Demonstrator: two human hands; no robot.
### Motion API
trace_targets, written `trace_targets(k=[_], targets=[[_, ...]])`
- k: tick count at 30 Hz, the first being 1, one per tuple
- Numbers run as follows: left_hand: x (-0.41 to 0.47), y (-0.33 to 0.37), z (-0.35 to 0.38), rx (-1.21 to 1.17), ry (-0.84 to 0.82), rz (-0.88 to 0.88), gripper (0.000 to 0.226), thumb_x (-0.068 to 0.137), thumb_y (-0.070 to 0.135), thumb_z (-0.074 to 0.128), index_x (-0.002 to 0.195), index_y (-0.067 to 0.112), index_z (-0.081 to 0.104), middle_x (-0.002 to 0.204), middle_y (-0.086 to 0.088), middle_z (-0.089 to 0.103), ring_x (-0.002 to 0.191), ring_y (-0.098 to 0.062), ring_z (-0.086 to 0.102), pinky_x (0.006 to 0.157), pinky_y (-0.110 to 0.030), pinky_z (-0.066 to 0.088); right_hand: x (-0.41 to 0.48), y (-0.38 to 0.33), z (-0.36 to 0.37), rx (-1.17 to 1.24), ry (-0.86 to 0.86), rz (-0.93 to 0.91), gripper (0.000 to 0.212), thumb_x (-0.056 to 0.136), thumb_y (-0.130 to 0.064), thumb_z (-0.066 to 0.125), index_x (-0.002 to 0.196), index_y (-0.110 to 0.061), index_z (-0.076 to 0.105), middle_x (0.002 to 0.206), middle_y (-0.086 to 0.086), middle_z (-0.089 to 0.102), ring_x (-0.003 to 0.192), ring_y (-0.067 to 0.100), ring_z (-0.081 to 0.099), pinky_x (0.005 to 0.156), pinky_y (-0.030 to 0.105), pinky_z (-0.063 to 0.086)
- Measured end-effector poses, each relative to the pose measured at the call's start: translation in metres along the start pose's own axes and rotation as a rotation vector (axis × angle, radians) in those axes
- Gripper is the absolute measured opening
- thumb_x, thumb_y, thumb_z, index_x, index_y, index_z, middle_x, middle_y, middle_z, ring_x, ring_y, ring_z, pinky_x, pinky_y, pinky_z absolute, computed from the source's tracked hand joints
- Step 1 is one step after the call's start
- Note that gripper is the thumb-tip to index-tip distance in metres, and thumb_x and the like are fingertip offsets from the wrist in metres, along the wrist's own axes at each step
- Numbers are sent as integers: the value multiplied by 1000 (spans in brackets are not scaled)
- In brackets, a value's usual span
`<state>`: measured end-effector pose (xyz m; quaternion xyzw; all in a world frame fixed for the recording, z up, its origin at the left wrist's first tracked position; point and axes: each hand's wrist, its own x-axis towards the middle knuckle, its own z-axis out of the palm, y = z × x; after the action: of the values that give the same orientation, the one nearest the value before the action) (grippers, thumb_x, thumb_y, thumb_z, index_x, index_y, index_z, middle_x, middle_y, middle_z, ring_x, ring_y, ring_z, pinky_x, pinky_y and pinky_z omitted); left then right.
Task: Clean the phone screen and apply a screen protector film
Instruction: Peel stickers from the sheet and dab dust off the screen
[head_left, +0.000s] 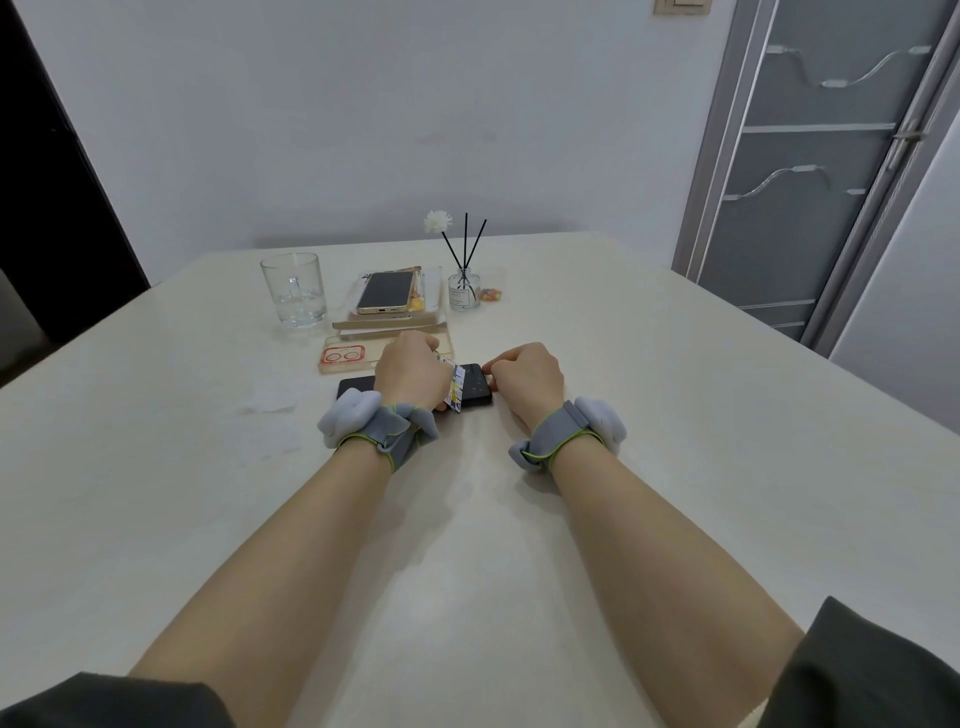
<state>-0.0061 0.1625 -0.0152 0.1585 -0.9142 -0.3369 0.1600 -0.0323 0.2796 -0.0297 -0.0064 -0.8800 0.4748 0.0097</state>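
Black phone lies under left hand gripping a card; right hand fingers pinch its end.

Soft even light, faint shadows; wide-angle edge bending, perhaps slight blur.

A plain pale wall stands behind a wide cream counter. At right is a grey-framed frosted glass door; at left, a dark doorway. The light is soft and even.
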Motion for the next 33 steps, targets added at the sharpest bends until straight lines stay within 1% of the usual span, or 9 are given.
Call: trace_targets(k=[13,18,21,22,24,26,27,29,33], targets=[[2,4,-3,-6,-14,-12,43,87,9,55,129,11,56,130,-12,58,108,-35,62,94,-41,51,1,0,-1,-10,-9,-7,33,83,-7,49,103,-13,74,106,11,73,108,31,60,103,39,42],[2,4,-1,53,13,4,40,88,8,53,128,11,57,131,-12,58,118,-32,55,96,-34,45,0,0,-1,-16,-10,-7,33,83,-6,48,102,-13,75,105,11,73,108,31,60,103,39,42],[1,4,1,51,5,-1,19,86,6,53,94,18,65,110,-12,61,100,-33,55,84,-32,43,1,0,-2,-19,-11,-5,33,83,-7,49,103,-13,75,106,11,73,109,31,60,103,39,42],[1,4,2,43,12,1,24,85,5,53,73,25,55,98,-9,57,90,-31,51,79,-30,40,1,0,-2,-20,-11,-5,33,83,-7,49,103,-14,75,107,11,73,109,30,60,103,39,42],[0,5,2,42,2,-5,39,84,5,53,60,29,35,93,-6,52,83,-27,47,76,-28,39,1,-1,-1,-20,-11,-3,33,83,-8,49,103,-14,75,107,11,73,109,30,60,103,39,42],[-1,8,1,18,-20,-14,22,85,7,54,74,26,55,106,-11,61,93,-33,59,84,-31,46,1,0,-1,-21,-9,-1,32,82,-8,50,102,-14,75,106,11,73,109,30,60,103,39,42],[-1,8,1,-1,-23,-11,17,85,8,55,95,19,64,118,-11,62,102,-33,61,91,-33,48,2,0,0,-20,-6,-2,32,82,-8,50,101,-14,76,105,11,73,109,31,60,103,39,42],[-1,8,2,-6,-39,-17,36,86,10,57,121,10,60,128,-9,60,110,-32,60,97,-36,47,2,0,0,-12,0,-3,30,82,-8,51,99,-13,76,103,12,74,107,31,60,102,39,42],[-1,9,4,-56,-38,-23,38,85,10,58,123,9,61,128,-9,61,112,-30,60,97,-34,48,3,-1,1,-16,5,0,30,82,-10,53,99,-15,76,103,11,74,107,30,60,102,39,42]])
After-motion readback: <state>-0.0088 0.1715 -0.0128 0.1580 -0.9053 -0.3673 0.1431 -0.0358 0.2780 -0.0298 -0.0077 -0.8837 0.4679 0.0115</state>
